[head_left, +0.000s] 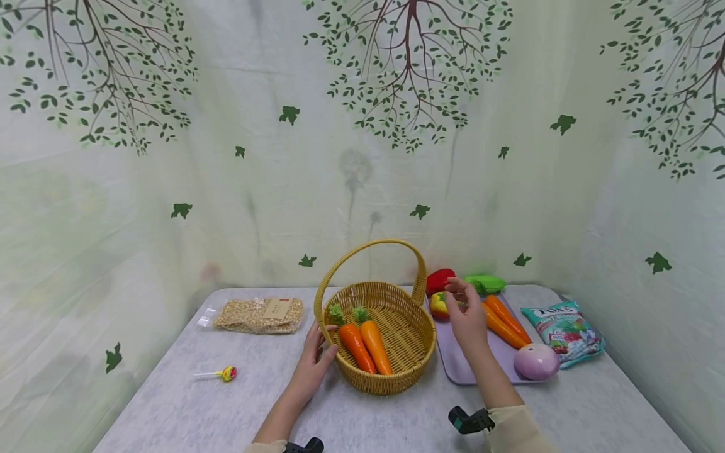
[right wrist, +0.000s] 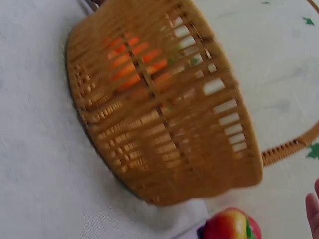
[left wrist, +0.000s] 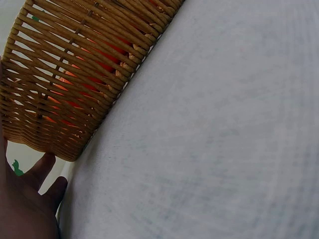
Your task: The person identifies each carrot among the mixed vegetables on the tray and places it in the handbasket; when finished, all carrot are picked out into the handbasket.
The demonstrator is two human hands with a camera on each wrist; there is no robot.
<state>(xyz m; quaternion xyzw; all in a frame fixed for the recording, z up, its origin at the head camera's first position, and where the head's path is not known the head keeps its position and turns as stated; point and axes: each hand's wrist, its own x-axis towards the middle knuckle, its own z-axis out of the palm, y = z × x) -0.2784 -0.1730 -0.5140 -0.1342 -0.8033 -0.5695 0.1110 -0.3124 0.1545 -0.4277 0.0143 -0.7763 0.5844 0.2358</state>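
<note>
A wicker basket (head_left: 381,384) with a tall arched handle stands mid-table, two orange carrots (head_left: 376,347) lying inside it. Against its left side rests my left hand (head_left: 310,365), fingers spread; in the left wrist view that hand (left wrist: 30,199) touches the lower part of the basket (left wrist: 75,74). My right hand (head_left: 469,318) hovers above the tray (head_left: 461,365), holding nothing, its fingers loosely bent beside the red-yellow fruit (head_left: 438,306). In the right wrist view, only fingertips of it show at the right edge, away from the basket (right wrist: 164,114).
Also on the tray are a red pepper (head_left: 438,280), a green vegetable (head_left: 488,283), two more carrots (head_left: 504,324) and a purple onion (head_left: 535,362). A teal candy bag (head_left: 566,333) lies to the right. At left are a grain bag (head_left: 255,316) and a lollipop (head_left: 228,374).
</note>
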